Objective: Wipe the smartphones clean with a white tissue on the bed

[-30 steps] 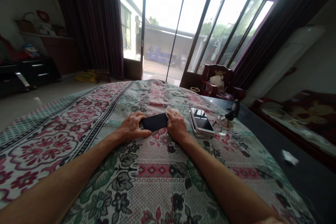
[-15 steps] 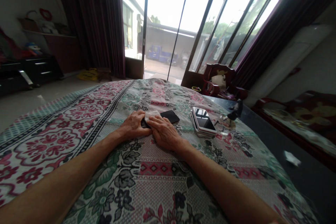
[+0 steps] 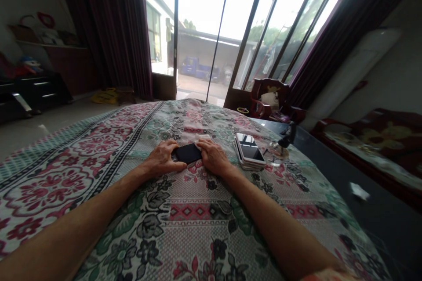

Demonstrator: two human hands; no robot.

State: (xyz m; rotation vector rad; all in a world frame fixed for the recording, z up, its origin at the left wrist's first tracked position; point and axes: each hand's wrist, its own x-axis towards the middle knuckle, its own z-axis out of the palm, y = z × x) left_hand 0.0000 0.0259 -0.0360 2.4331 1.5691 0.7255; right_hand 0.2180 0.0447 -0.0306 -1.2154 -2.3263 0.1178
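A dark smartphone (image 3: 188, 153) lies on the patterned tablecloth between my hands, its black face up. My left hand (image 3: 162, 158) grips its left end, thumb along the near edge and fingers at the far edge. My right hand (image 3: 212, 156) is closed at the phone's right end, fingers bent. A sliver of white cloth or tissue (image 3: 203, 136) shows just beyond those fingers; the rest of it is hidden. To the right lies a stack of several phones or tablets (image 3: 250, 151), a white-framed one on top.
Behind the stack stands a glass dish (image 3: 276, 153) with a dark object by it. A floral tablecloth (image 3: 194, 241) covers the table. A crumpled white paper (image 3: 359, 191) lies on the dark surface at right. Wooden chairs (image 3: 270, 92) and glass doors (image 3: 204, 52) are beyond.
My right hand has slid from on top of the phone, where it pressed the white cloth, to the right end. The phone's dark face is now uncovered. The view has shifted slightly.
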